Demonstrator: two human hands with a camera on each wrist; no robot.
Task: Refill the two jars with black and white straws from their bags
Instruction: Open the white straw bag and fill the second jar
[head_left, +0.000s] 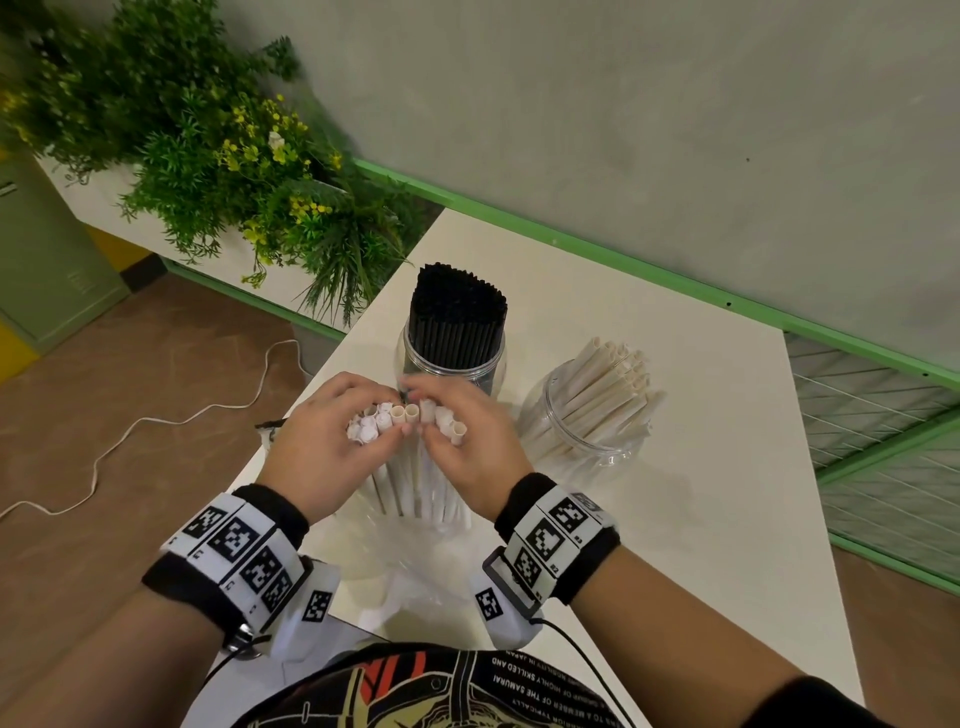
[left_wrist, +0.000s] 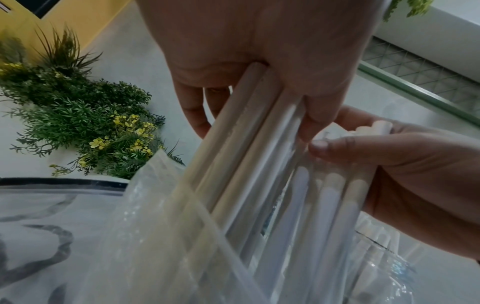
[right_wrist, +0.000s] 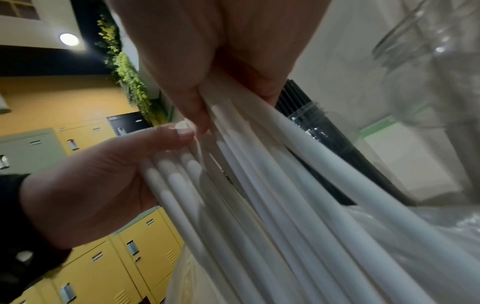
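A bundle of white straws (head_left: 405, 418) stands upright in a clear plastic bag (head_left: 410, 561) at the table's front edge. My left hand (head_left: 358, 405) grips the left part of the bundle near its top ends, and my right hand (head_left: 447, 413) grips the right part. In the left wrist view the left hand (left_wrist: 259, 92) curls round the straws (left_wrist: 246, 144). The right hand (right_wrist: 221, 92) does the same in the right wrist view. Just behind stands a clear jar (head_left: 452, 364) packed with black straws (head_left: 457, 306). To its right, a second clear jar (head_left: 582, 431) holds leaning white straws.
The white table (head_left: 701, 519) ends close on the left and front. A planter of green and yellow foliage (head_left: 234, 171) is at the far left. A white cable (head_left: 156, 415) lies on the floor. A green rail and grey wall (head_left: 675, 156) run behind.
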